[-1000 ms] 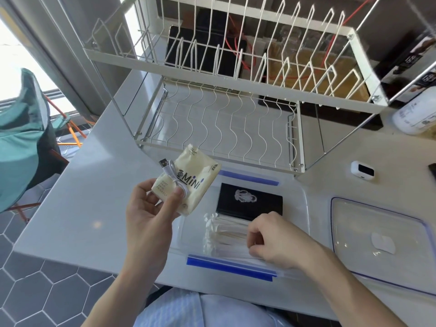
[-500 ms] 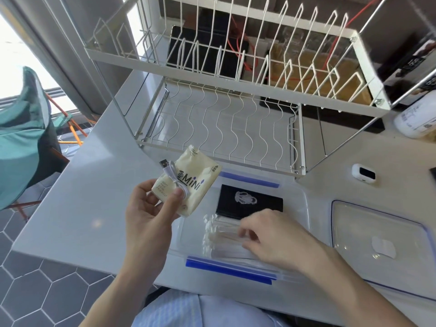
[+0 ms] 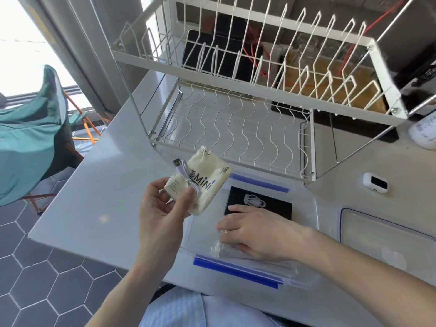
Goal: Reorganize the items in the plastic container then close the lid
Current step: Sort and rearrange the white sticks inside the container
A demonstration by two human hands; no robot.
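Observation:
A clear plastic container (image 3: 309, 204) with blue clips lies open on the white counter in front of me. A flat black card case (image 3: 271, 205) lies at its far side. My left hand (image 3: 160, 213) holds a cream tissue pack (image 3: 203, 182) together with a coiled white USB cable (image 3: 186, 178) above the container's left edge. My right hand (image 3: 257, 232) rests flat, fingers spread, inside the container on a clear bag of cotton swabs (image 3: 219, 250), covering most of it. The clear lid (image 3: 387, 241) lies to the right of the container.
A white two-tier wire dish rack (image 3: 236, 128) stands just behind the container. A small white device (image 3: 375, 184) and a white bottle (image 3: 422, 131) sit at the right. The counter's left edge drops to a tiled floor with a teal chair (image 3: 28, 138).
My right hand has slid left and forward across the swab bag, now pressing flat over it. My left hand with the tissue pack and cable has stayed in place.

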